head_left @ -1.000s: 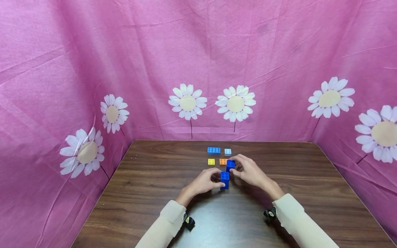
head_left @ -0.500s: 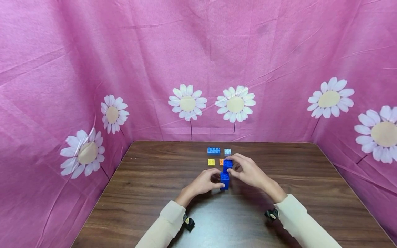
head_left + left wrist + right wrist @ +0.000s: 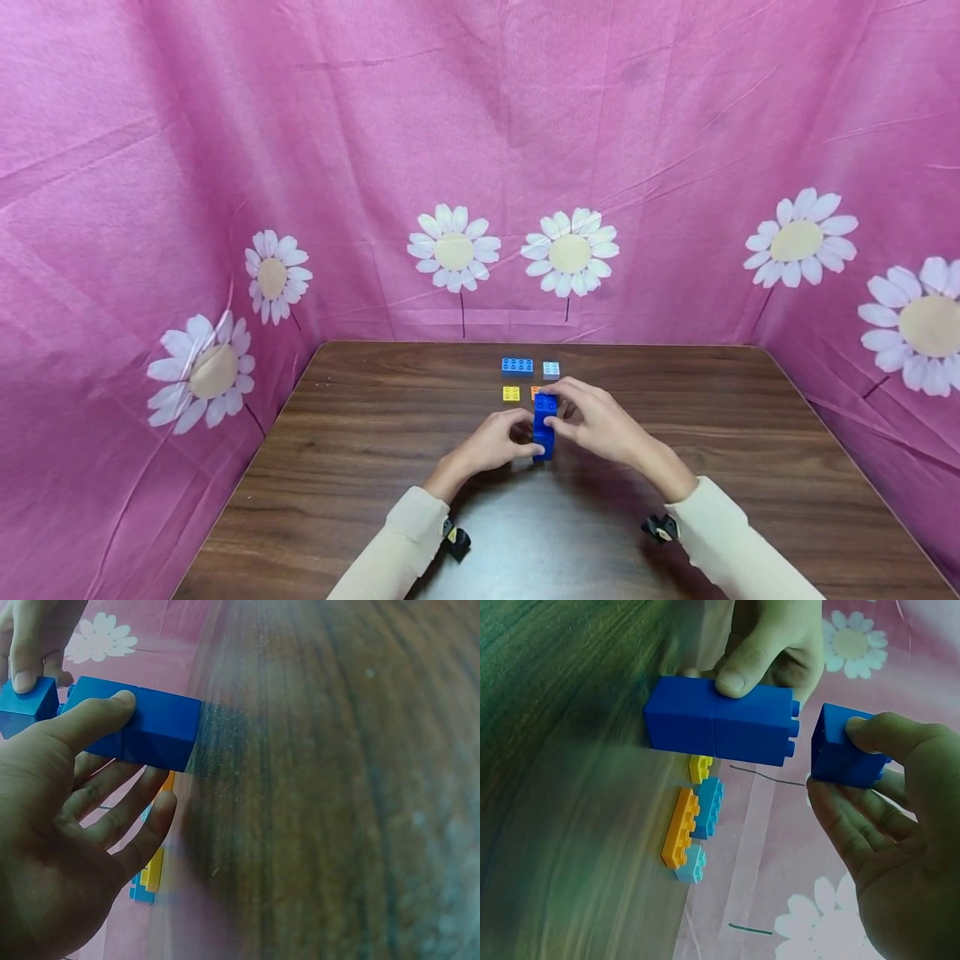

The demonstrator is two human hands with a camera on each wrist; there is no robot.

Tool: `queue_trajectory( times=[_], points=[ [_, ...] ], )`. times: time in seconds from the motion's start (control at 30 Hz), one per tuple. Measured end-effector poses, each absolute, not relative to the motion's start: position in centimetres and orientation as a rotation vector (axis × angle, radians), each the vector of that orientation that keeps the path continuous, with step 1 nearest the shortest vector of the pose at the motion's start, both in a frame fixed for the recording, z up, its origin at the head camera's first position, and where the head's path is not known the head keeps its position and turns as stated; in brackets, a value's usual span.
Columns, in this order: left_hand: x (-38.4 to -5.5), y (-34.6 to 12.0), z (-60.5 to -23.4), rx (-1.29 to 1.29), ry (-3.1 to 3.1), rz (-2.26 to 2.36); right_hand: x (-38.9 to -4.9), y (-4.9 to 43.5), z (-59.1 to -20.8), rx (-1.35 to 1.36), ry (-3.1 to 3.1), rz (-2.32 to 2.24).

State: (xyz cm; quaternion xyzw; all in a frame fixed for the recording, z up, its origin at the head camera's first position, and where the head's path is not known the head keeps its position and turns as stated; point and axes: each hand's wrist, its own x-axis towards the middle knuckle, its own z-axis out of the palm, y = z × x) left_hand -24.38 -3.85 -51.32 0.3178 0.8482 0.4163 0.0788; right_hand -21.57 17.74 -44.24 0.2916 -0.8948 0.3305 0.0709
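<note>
1. since the earlier frames, the right hand (image 3: 600, 421) has brought the loose block (image 3: 847, 746) leftward, from the far right of the stack (image 3: 705, 724) to above its top; the left hand (image 3: 491, 440) and the stack have stayed put.
2. right fingers: parted only by the loose block's width, pinching it between thumb and fingertips on opposite sides.
3. left fingers: thumb on one side of the stack and fingertips on the other, gripping it, with the spare fingers spread.
4. the stack, two blue blocks, is upright about midway between the worktop (image 3: 337, 433) left and right edges; the right wrist view shows a narrow gap between its studs (image 3: 793, 729) and the loose block.
5. nearer the far edge lie the long blue block (image 3: 517, 366), pale block (image 3: 551, 370), yellow block (image 3: 512, 393) and orange block (image 3: 536, 392), the last partly hidden.
6. handling: likely hard plastic, so light, stiff and not fragile, though smooth sides could slip. best held by flat opposite sides, clear of the studs; the stack low down, lest it tip.
</note>
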Motion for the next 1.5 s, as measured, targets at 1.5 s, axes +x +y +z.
queue_trajectory(
  times=[1.5],
  points=[
    [-24.39,-4.03,-51.32,0.945,2.534,1.248,-20.81,17.51,-44.55,0.913,-2.7,0.948]
  ],
)
